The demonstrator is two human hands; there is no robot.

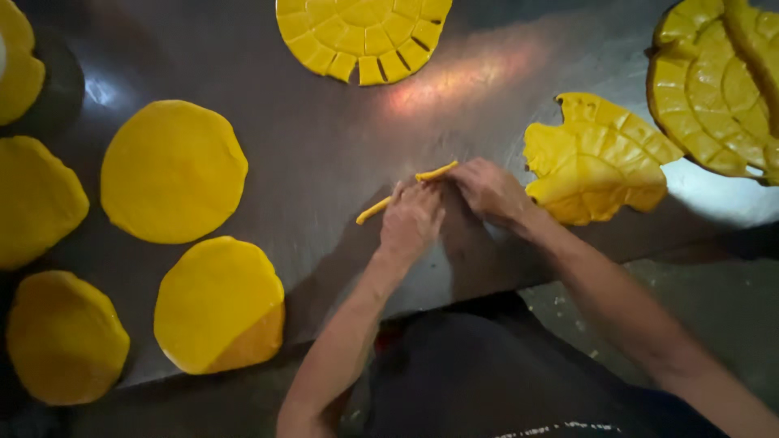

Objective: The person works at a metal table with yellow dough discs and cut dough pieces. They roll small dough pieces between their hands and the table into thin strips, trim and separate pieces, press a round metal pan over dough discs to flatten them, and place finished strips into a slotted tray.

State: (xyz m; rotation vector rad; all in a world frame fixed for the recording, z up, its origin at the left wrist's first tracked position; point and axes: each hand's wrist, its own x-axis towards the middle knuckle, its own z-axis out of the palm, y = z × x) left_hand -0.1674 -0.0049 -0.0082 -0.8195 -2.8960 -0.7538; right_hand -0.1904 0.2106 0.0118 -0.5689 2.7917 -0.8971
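A thin yellow dough rope (373,211) lies on the steel table (324,138), running from lower left to upper right under both hands. My left hand (412,221) presses flat on its middle, fingers together. My right hand (487,191) rests on the rope's upper right end, where a short tip sticks out. A scored, partly cut yellow dough sheet (596,158) lies just right of my right hand.
Several flat round yellow dough discs (173,170) lie on the left half of the table. A scored round disc (361,36) sits at the top middle, another scored sheet (714,85) at the top right. The table's front edge runs near my body.
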